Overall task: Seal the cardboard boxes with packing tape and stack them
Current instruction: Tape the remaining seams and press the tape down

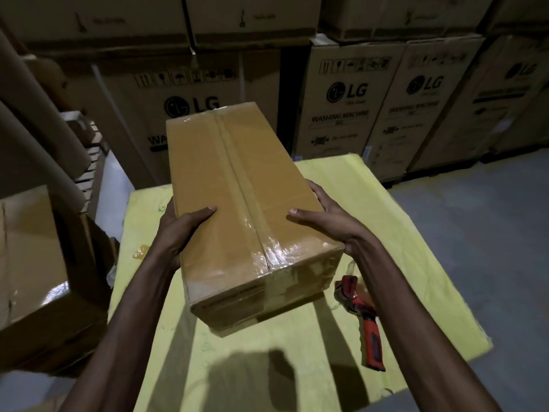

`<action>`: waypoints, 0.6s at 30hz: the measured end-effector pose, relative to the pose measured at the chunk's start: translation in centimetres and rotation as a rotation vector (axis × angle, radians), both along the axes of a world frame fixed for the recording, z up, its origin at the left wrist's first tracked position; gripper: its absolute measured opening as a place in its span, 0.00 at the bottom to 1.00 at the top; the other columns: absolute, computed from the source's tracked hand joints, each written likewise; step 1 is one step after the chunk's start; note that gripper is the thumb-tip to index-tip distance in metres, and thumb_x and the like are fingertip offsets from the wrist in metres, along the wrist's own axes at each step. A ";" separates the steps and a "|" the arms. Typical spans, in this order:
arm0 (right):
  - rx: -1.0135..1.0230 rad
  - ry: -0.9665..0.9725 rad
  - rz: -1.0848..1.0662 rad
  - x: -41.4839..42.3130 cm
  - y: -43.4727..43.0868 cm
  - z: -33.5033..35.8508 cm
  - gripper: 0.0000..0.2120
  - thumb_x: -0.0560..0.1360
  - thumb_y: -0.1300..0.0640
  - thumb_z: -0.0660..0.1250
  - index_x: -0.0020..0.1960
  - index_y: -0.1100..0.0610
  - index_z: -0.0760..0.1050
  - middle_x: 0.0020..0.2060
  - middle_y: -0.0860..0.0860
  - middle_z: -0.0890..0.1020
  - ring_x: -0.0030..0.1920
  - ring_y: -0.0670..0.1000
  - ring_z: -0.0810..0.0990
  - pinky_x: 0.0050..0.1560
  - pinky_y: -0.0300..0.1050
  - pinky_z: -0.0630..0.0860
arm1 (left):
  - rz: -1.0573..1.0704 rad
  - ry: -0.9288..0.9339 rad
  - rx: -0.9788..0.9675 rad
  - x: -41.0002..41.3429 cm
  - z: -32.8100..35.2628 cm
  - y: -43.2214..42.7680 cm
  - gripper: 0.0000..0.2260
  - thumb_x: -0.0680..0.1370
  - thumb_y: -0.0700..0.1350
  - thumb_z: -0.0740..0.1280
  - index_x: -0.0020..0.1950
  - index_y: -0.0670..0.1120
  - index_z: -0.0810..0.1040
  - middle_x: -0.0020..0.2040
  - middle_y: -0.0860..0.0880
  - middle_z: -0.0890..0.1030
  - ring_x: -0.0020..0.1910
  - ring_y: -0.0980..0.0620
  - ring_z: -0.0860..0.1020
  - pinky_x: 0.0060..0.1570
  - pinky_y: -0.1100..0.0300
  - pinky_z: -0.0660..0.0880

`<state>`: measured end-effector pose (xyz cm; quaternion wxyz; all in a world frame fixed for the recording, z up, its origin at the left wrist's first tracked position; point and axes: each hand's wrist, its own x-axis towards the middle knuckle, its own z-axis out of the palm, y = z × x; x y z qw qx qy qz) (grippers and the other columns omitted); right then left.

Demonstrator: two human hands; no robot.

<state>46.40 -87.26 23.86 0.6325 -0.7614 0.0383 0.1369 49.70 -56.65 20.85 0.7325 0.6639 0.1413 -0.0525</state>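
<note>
A long brown cardboard box point(237, 203) is held above the yellow-covered table point(401, 248), its near end tilted down toward me. Clear packing tape runs along its top centre seam and shines at the near end. My left hand point(181, 230) grips the box's left side, thumb on top. On the opposite side my right hand point(326, 215) grips the box the same way, its fingers down the side. A red and black tape dispenser point(361, 316) lies on the table to the right, partly behind my right forearm.
Another taped brown box point(35, 278) sits low at the left. Large printed washing machine cartons point(341, 108) are stacked in a wall behind the table. Cardboard tubes point(32, 120) lean at the far left. Grey floor point(490, 233) shows to the right.
</note>
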 end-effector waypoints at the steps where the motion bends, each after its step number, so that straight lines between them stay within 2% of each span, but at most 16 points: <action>1: -0.025 -0.011 -0.004 0.0 -0.3 0.7 0.44 0.72 0.50 0.79 0.80 0.39 0.58 0.68 0.46 0.74 0.62 0.49 0.79 0.63 0.50 0.79 | -0.001 -0.033 -0.002 -0.5 1.1 0.0 0.27 0.73 0.43 0.80 0.69 0.51 0.77 0.57 0.47 0.86 0.53 0.44 0.86 0.52 0.45 0.84; 3: -0.063 -0.025 -0.030 -0.1 -0.8 2.4 0.42 0.72 0.53 0.79 0.77 0.43 0.57 0.64 0.50 0.76 0.59 0.53 0.81 0.56 0.51 0.82 | 0.004 -0.101 0.001 -1.4 3.1 -0.4 0.27 0.72 0.42 0.81 0.68 0.52 0.77 0.56 0.48 0.86 0.52 0.47 0.86 0.50 0.48 0.84; 6: -0.023 -0.008 -0.129 0.1 -1.3 4.0 0.40 0.71 0.55 0.80 0.70 0.47 0.55 0.60 0.54 0.79 0.54 0.54 0.83 0.45 0.48 0.83 | -0.013 -0.219 0.118 -2.7 5.7 -1.6 0.31 0.69 0.48 0.82 0.70 0.56 0.76 0.57 0.53 0.86 0.52 0.52 0.86 0.50 0.51 0.83; 8: -0.062 -0.031 -0.182 -0.4 -1.9 4.6 0.42 0.68 0.49 0.82 0.68 0.45 0.54 0.61 0.53 0.79 0.56 0.55 0.82 0.51 0.54 0.84 | -0.027 -0.284 0.201 -3.4 7.1 -2.7 0.33 0.69 0.52 0.83 0.71 0.60 0.75 0.57 0.56 0.85 0.53 0.55 0.85 0.52 0.50 0.83; 11: -0.196 -0.139 -0.252 -2.0 -3.5 5.3 0.49 0.65 0.42 0.83 0.75 0.40 0.55 0.61 0.46 0.77 0.60 0.51 0.78 0.63 0.56 0.77 | -0.052 -0.371 0.249 -4.4 8.6 -4.9 0.35 0.69 0.53 0.83 0.73 0.64 0.72 0.60 0.58 0.84 0.56 0.56 0.84 0.57 0.48 0.82; 15: -0.218 -0.235 -0.354 -4.8 -6.6 6.4 0.45 0.64 0.41 0.83 0.74 0.40 0.63 0.53 0.36 0.76 0.56 0.45 0.77 0.62 0.55 0.77 | -0.093 -0.463 0.289 -5.9 10.0 -9.0 0.37 0.70 0.53 0.83 0.74 0.64 0.70 0.62 0.59 0.83 0.59 0.57 0.83 0.61 0.47 0.81; 18: -0.238 -0.275 -0.415 -7.2 -10.7 7.2 0.46 0.65 0.41 0.82 0.76 0.41 0.62 0.53 0.36 0.75 0.59 0.48 0.76 0.59 0.51 0.76 | -0.123 -0.512 0.311 -7.4 10.8 -13.5 0.38 0.70 0.54 0.82 0.75 0.64 0.69 0.63 0.60 0.82 0.60 0.59 0.81 0.62 0.48 0.80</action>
